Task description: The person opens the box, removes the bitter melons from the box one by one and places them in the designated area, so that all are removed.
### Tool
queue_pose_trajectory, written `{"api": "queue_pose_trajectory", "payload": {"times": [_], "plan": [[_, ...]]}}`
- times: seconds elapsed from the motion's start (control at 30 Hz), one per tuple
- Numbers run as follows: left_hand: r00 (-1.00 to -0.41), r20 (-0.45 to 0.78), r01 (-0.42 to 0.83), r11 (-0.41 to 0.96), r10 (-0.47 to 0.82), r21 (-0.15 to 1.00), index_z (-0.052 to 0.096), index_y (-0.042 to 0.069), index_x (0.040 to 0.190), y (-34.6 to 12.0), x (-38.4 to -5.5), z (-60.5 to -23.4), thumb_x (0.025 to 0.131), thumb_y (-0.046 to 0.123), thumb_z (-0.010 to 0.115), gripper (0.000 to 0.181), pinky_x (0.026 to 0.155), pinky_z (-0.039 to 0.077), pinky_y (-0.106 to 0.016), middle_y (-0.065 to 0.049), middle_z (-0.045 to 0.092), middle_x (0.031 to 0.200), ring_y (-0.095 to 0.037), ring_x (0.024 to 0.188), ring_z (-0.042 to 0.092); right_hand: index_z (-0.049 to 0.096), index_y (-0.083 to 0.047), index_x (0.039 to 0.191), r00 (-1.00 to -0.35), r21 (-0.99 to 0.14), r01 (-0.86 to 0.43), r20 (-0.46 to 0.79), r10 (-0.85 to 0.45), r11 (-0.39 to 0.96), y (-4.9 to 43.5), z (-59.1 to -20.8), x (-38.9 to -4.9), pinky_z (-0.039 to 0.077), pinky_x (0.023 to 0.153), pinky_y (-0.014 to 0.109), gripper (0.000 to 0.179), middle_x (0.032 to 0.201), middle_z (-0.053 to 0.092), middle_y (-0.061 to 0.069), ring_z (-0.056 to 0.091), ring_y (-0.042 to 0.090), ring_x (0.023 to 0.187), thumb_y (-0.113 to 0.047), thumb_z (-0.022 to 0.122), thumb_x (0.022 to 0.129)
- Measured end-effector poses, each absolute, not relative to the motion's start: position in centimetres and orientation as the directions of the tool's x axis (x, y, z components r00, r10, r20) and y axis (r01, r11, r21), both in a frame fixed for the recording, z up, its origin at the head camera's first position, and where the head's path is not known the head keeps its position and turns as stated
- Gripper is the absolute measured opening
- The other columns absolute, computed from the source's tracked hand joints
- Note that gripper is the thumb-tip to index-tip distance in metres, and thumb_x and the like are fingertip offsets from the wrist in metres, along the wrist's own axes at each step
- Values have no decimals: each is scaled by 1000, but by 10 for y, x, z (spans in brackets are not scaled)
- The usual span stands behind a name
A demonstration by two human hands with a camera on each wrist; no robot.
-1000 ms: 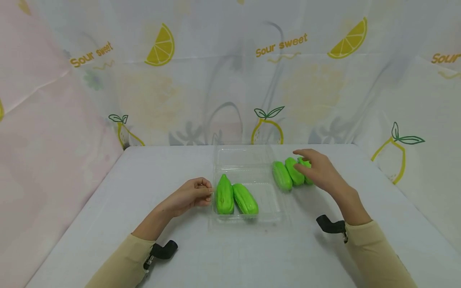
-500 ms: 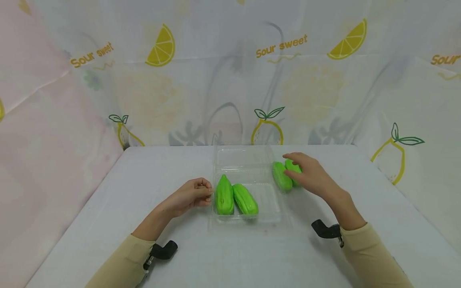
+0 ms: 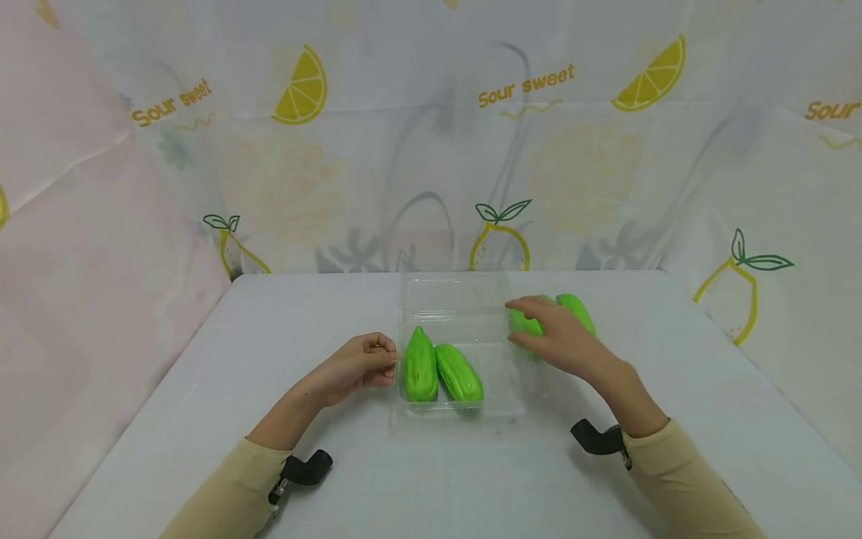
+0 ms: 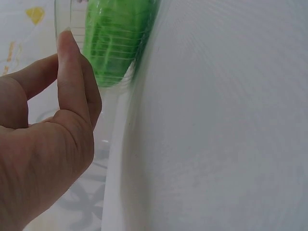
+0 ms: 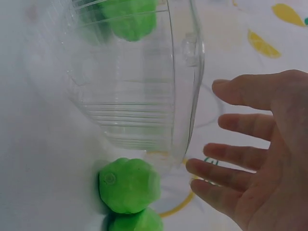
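Note:
A clear plastic clamshell box (image 3: 494, 385) stands mid-table, with its lid (image 3: 454, 296) folded back. Two bright green, ridged, elongated fruits lie in its left part: a pointed one (image 3: 420, 367) and a slanted one (image 3: 459, 373). My left hand (image 3: 357, 367) pinches the box's left rim between thumb and fingers; a green fruit (image 4: 115, 38) shows through the wall beside them. My right hand (image 3: 562, 337) hovers right of the box with spread fingers, holding nothing. It partly covers the loose green fruits, of which the nearest (image 3: 525, 323) and the farthest right (image 3: 575, 311) show.
A white cloth-covered table (image 3: 431, 479) carries everything. Behind it hangs a fabric backdrop (image 3: 377, 172) with lemon prints. The right wrist view shows the box's clear ribbed wall (image 5: 134, 110) close beside a loose fruit (image 5: 129, 185).
My right hand has moved left and slightly down over the loose fruits toward the box, uncovering the rightmost one. My left hand, the box and the fruits stay where they were.

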State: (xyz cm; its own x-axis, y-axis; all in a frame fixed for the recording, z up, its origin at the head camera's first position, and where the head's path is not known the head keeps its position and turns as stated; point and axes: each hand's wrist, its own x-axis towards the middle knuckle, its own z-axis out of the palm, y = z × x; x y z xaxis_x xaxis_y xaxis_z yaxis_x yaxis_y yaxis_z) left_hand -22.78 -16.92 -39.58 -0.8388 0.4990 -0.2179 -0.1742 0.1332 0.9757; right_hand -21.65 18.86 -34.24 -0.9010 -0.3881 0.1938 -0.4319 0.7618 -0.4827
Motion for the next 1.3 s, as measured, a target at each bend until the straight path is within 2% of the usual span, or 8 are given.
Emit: {"api": "queue_pose_trajectory", "payload": {"times": [0.23,0.5,0.87,1.1,1.3], "plan": [[-835,-212,-170,129,507,977,47,3,107,-169,-227,-396,101,13,56,15,66,58,-17,0,56,81,-6,68,58,54,-10,140,-891,-484,-452,198,-409,749,182,-347,-216,51,100,53,49,142,56,13,59,37,122,-24,67,94],[-836,-206,-169,120,509,978,48,4,106,-170,-227,-394,100,14,58,15,66,58,-17,0,56,81,-5,68,58,54,-11,140,-879,-496,-470,184,-440,731,175,-349,-213,45,109,53,51,145,54,11,49,32,136,-24,68,93],[-838,-209,-165,130,504,978,48,3,107,-169,-227,-396,100,15,59,17,67,58,-18,0,57,82,-6,69,58,56,-12,139,-866,-471,-493,185,-464,732,164,-352,-209,48,106,50,51,142,57,8,53,29,132,-26,69,92],[-838,-213,-171,128,502,977,48,3,107,-169,-227,-396,100,14,58,17,67,58,-17,0,56,81,-6,68,58,54,-11,140,-848,-492,-510,149,-509,706,156,-354,-206,52,98,48,51,141,57,7,59,30,121,-28,68,94],[-837,-210,-168,128,505,978,47,3,107,-169,-227,-395,100,13,58,16,66,58,-17,0,56,81,-5,67,58,53,-10,141,-838,-497,-517,124,-532,697,151,-357,-206,51,99,47,50,142,55,8,59,30,121,-27,65,95]]}}
